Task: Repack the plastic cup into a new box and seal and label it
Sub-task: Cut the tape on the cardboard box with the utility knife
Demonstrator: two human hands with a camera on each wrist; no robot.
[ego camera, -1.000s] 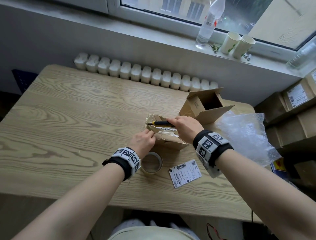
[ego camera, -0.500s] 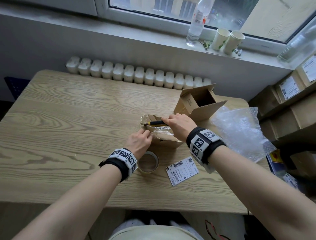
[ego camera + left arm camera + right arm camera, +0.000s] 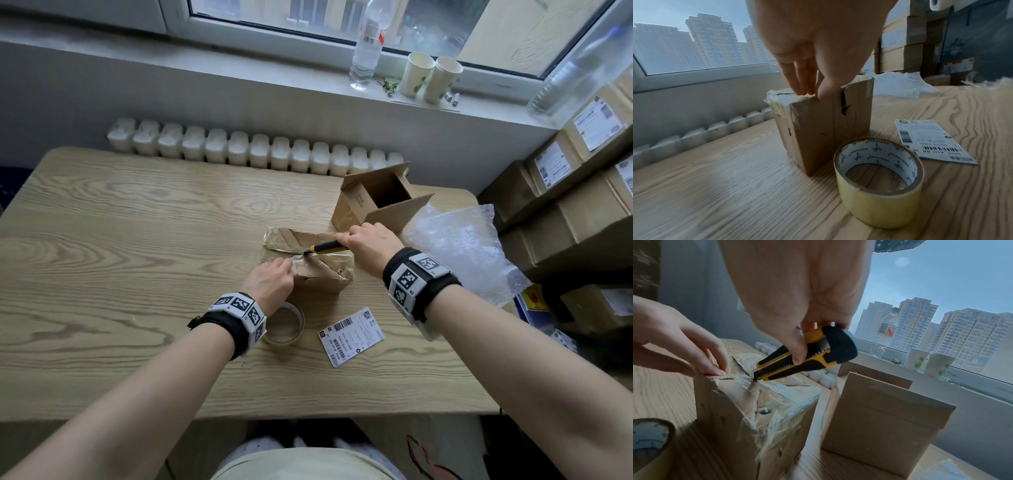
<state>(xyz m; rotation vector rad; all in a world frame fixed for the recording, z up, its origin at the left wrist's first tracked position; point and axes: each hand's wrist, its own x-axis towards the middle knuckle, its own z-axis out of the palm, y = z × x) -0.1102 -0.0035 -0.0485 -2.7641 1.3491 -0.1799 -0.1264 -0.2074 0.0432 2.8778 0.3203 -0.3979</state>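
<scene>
Near the front edge of the tabletop lies the tape, the label just right of it. Behind them, right of the middle, stands the taped box. The left hand holds its fingers straight and pressed together, tips on the box top, thumb on its near side. The right hand curls round the knife, blade tip on the box top. The cup I cannot see. The new box stands open toward the far right corner, the wrap beside it.

Creased matt cardboard box under glossy wrinkled tape, matt wood-grain table, utility knife apparently plastic-bodied.
</scene>
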